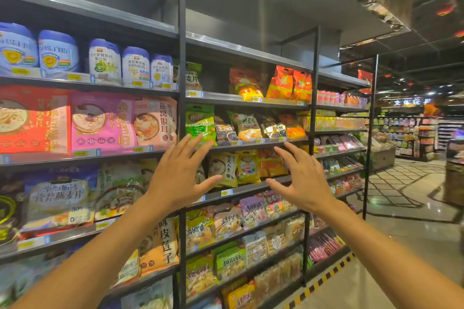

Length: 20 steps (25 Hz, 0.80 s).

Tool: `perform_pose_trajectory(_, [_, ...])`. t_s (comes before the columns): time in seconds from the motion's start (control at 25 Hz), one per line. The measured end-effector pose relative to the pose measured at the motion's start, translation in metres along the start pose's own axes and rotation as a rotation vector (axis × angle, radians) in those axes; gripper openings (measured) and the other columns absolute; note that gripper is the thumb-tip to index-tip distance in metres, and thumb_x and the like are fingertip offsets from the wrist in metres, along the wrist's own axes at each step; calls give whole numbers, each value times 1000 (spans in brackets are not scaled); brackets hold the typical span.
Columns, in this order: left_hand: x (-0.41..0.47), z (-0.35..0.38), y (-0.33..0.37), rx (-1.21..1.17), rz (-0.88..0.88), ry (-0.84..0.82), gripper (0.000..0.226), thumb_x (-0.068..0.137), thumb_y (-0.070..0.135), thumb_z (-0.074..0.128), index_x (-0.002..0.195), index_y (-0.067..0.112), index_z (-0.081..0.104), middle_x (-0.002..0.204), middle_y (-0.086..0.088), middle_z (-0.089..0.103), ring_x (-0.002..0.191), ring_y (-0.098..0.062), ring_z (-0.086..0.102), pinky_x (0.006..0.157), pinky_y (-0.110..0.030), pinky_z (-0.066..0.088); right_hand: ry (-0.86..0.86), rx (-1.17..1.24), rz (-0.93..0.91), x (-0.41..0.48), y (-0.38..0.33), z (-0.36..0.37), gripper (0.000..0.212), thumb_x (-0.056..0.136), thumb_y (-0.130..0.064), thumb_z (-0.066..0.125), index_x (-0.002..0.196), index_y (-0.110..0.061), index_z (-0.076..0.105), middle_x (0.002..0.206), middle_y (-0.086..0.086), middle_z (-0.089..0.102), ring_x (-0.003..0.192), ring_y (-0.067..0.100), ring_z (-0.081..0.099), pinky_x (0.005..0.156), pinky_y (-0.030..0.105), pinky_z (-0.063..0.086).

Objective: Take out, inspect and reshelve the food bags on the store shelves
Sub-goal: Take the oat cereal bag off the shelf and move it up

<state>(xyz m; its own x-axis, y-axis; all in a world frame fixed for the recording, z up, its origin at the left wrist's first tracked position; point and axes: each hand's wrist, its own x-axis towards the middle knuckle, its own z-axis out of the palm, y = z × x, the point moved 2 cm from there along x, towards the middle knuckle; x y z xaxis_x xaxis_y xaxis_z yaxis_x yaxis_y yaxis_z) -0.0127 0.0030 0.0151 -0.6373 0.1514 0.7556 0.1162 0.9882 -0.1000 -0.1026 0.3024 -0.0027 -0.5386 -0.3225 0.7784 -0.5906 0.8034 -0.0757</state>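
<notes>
Left hand (180, 178), right hand (303, 180) before glossy bags (247, 167)

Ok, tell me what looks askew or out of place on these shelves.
The orange-yellow bag on the upper shelf slumps forward toward the edge, and the dark bag beside the green bag leans over. Nothing looks spilled.

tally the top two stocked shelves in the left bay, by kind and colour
blue-lid tins: 5
red box: 1
magenta box: 1
pale pink box: 1
total: 8
</notes>
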Motion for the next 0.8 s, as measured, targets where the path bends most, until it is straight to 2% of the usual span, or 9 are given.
perform_pose_trajectory(0.32, [16, 42, 30, 42, 23, -18, 89, 90, 86, 26, 164, 36, 22, 174, 4, 17, 162, -22, 9, 129, -51, 19, -86, 3, 72, -12, 54, 17, 84, 85, -76, 50, 158, -40, 31, 167, -9, 27, 153, 17, 27, 124, 58, 22])
perform_pose_trajectory(0.48, [24, 64, 51, 59, 10, -40, 89, 90, 83, 28, 165, 37, 15, 175, 3, 13, 162, -22, 8, 128, -51, 21, -110, 2, 93, -13, 82, 24, 86, 83, -80, 46, 157, -38, 33, 166, -9, 29, 153, 17, 29, 124, 55, 25])
perform_pose_trajectory(0.68, [44, 100, 65, 128, 10, -22, 89, 91, 82, 34, 165, 38, 15, 175, -1, 13, 162, -27, 9, 128, -54, 20, -95, -27, 73, -1, 112, 38, 86, 84, -76, 54, 157, -36, 35, 164, -8, 32, 152, 17, 29, 123, 54, 24])
perform_pose_trajectory(0.8, [67, 132, 65, 129, 18, -24, 88, 91, 81, 31, 165, 36, 17, 175, -3, 15, 162, -28, 8, 128, -55, 21, -102, -43, 73, 20, 132, 55, 87, 83, -74, 58, 157, -36, 34, 164, -7, 32, 152, 17, 29, 123, 55, 25])
